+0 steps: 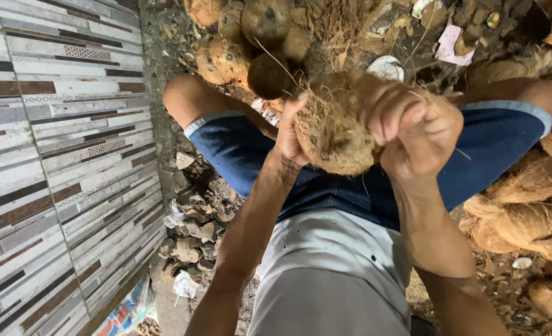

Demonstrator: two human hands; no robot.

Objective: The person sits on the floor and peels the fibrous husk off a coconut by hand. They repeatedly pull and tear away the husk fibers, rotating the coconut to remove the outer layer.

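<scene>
The 2 hands meet over the lap, both closed on 1 coconut between them. The right hand (416,134) is the bigger mass in view: its fingers curl tight over the coconut's upper right side, knuckles toward the camera, and it covers more of the shell than the other hand does. The left hand (290,134) lies flat along the left flank, thumb and fingers pressed up against the fibre, palm facing the right hand. The coconut (333,134) sits dead centre between them, touching both, held clear above the blue shorts (238,149); its long axis runs from upper right, under the right fingers, down to lower left, where the rounded end hangs free. Loose husk fibres stick out at its top edge. Beyond the hands lies a heap of husked coconuts (251,50), and to the right of the right hand more husks (525,205). Left of the left arm stands a striped tile wall (58,155).
</scene>
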